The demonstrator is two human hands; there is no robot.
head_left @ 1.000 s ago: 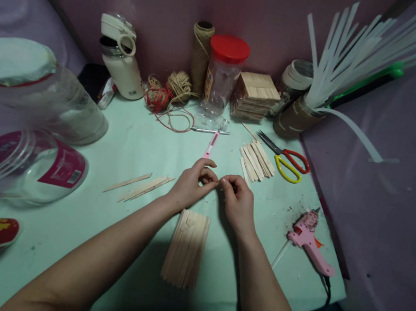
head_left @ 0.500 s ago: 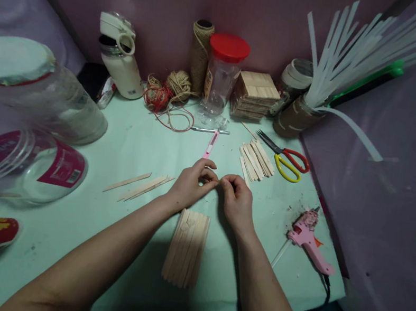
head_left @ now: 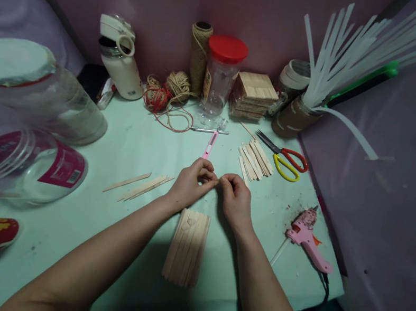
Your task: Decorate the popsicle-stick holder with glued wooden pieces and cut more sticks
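Observation:
My left hand [head_left: 195, 181] and my right hand [head_left: 234, 195] meet fingertip to fingertip above the middle of the table. Each is closed in a pinch, and whatever sits between the fingers is too small to make out. Just below them lies a panel of craft sticks [head_left: 187, 248] joined side by side, with small cut pieces on its upper left part. A pink utility knife [head_left: 210, 145] lies right beyond my left hand. Several loose craft sticks [head_left: 146, 188] are to its left. Beyond my right hand is a pile of craft sticks [head_left: 255, 160].
Scissors [head_left: 282, 157] and a pink glue gun [head_left: 308, 237] lie on the right. Along the back stand a white bottle [head_left: 122, 68], twine balls [head_left: 163, 91], a red-lidded jar [head_left: 221, 77], stacked sticks [head_left: 254, 96] and a holder of glue sticks [head_left: 297, 118]. Large clear jars [head_left: 75, 105] line the left.
Both hands keep their pinch at nearly the same spot. The view has shifted very slightly; the things on the table lie as before.

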